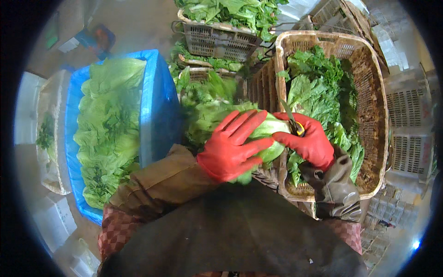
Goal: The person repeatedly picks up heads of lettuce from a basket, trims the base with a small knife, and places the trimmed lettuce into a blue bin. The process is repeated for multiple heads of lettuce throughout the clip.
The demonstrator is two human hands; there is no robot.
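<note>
A head of leafy lettuce [271, 126] lies crosswise before me, its pale stem end pointing right. My left hand [230, 149], in a red rubber glove, rests over its leaves with the fingers spread. At the stem end is my right hand [308, 138], gloved the same way, with thumb and fingers around the lettuce base. That hand also holds a knife [290, 114] with a yellow and black handle, its blade pointing up and away. More of the lettuce's underside is hidden behind my left hand.
Left stands a blue-lined container [161, 90] packed with lettuce heads [107, 128]. To the right, a dirty plastic crate [368, 138] holds loose leaves [315, 93]. Another crate [221, 41] heaped with greens stands ahead. White foam boxes [52, 218] sit at far left, more crates [408, 152] at far right.
</note>
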